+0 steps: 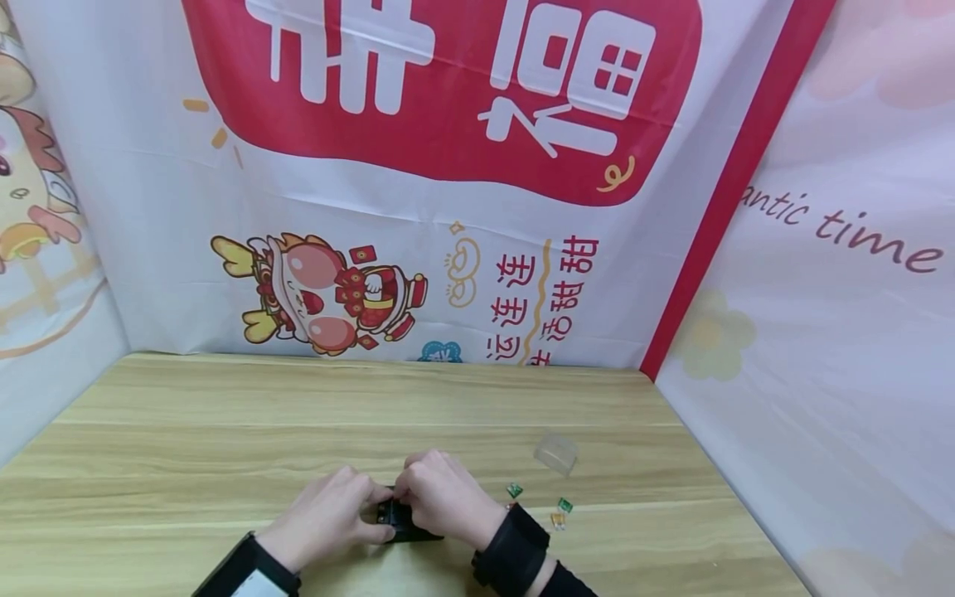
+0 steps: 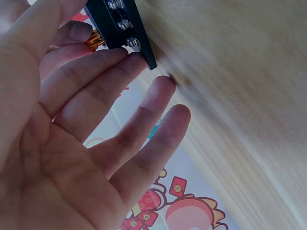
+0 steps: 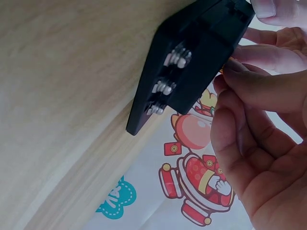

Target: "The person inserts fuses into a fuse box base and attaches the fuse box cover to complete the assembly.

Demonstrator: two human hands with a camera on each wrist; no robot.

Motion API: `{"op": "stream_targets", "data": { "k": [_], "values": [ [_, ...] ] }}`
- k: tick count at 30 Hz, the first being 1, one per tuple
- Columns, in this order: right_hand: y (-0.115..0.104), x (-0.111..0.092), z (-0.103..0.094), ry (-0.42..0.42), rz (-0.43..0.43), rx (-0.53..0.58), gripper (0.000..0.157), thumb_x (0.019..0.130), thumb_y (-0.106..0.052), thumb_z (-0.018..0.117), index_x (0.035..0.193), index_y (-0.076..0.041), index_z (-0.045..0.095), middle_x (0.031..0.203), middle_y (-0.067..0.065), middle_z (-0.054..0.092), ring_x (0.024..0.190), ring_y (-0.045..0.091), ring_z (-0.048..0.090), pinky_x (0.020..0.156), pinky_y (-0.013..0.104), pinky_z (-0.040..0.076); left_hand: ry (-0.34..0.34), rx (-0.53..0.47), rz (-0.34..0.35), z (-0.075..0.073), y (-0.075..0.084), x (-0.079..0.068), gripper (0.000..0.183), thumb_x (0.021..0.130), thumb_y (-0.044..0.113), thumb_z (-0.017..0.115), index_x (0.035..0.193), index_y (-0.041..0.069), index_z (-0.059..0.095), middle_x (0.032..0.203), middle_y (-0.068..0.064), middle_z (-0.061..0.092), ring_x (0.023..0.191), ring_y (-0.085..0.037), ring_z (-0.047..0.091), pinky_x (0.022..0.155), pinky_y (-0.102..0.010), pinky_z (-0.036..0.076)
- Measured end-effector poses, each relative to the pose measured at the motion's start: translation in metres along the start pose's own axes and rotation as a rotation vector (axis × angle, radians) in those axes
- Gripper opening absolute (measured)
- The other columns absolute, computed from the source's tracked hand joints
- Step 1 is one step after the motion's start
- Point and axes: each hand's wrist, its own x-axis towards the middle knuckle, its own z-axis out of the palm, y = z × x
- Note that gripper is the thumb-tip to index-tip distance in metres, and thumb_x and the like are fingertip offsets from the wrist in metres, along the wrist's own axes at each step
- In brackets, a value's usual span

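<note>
"What does the black block [image 1: 406,524] look like?"

"Dark and stepped: a thick body with a thinner ledge, where three shiny metal fittings [image 2: 125,24] sit in a row. It is between the two hands, low over the wooden tabletop [image 1: 336,406]; whether it rests there is unclear."

"And the left hand [image 1: 328,510]?"

"It grips the block's left end, thumb on the near edge and fingertips on the far one. The ring and little fingers stretch out past it."

"The right hand [image 1: 440,493]?"

"Bent over the block from the other side, fingers curled, thumb and forefinger pinching a small orange piece [image 2: 97,41] against the block's side. Most of that piece is hidden."

"Anything near?"

"Right of the right hand lie two green chips [image 1: 564,505] and a yellow-orange chip [image 1: 558,521]; farther out, beyond them, a clear plastic piece [image 1: 556,453]."
</note>
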Motion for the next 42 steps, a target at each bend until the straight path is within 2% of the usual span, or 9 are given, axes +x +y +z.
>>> {"op": "stream_targets", "data": {
  "k": [9,17,24,32,42],
  "values": [
    [0.0009,0.0020,-0.0012,0.000,0.002,0.034,0.019,0.074,0.004,0.070,0.076,-0.014,0.073,0.072,-0.011,0.059,0.063,-0.007,0.050,0.059,0.007,0.036,-0.006,0.001,0.010,-0.0022,0.0008,0.0015,0.037,0.077,0.038,0.075,0.107,0.016,0.072,0.070,0.016,0.053,0.052,-0.002,0.037,0.048,-0.022,0.026],
    [0.0022,0.0031,-0.0018,-0.021,0.022,0.071,0.020,0.075,0.005,0.069,0.078,-0.014,0.074,0.074,-0.011,0.060,0.066,-0.007,0.051,0.062,0.007,0.037,-0.017,-0.008,-0.009,-0.0030,0.0017,0.0018,0.041,0.077,0.037,0.075,0.110,0.014,0.071,0.072,0.014,0.055,0.051,-0.003,0.037,0.048,-0.022,0.026],
    [0.0003,0.0023,-0.0024,-0.017,0.005,0.040,0.020,0.072,0.006,0.070,0.077,-0.014,0.073,0.073,-0.010,0.061,0.067,-0.005,0.054,0.062,0.008,0.038,-0.018,-0.006,-0.014,-0.0022,0.0021,0.0018,0.041,0.076,0.038,0.075,0.109,0.012,0.071,0.076,0.013,0.058,0.053,-0.002,0.039,0.048,-0.022,0.027],
    [-0.0009,0.0017,-0.0059,-0.063,-0.006,0.010,0.016,0.077,-0.001,0.072,0.082,-0.016,0.074,0.076,-0.011,0.061,0.068,-0.007,0.053,0.062,0.007,0.038,-0.017,-0.013,-0.018,-0.0015,0.0021,-0.0001,0.037,0.077,0.038,0.075,0.106,0.014,0.071,0.079,0.014,0.060,0.057,-0.003,0.043,0.049,-0.023,0.030],
    [0.0005,0.0019,-0.0069,-0.097,0.046,0.000,0.013,0.080,-0.008,0.071,0.084,-0.020,0.073,0.075,-0.015,0.057,0.065,-0.008,0.049,0.060,0.008,0.036,-0.025,-0.017,-0.039,-0.0008,0.0015,0.0004,0.046,0.077,0.040,0.075,0.113,0.011,0.069,0.085,0.011,0.062,0.055,-0.003,0.043,0.048,-0.023,0.029]
  ]
}}
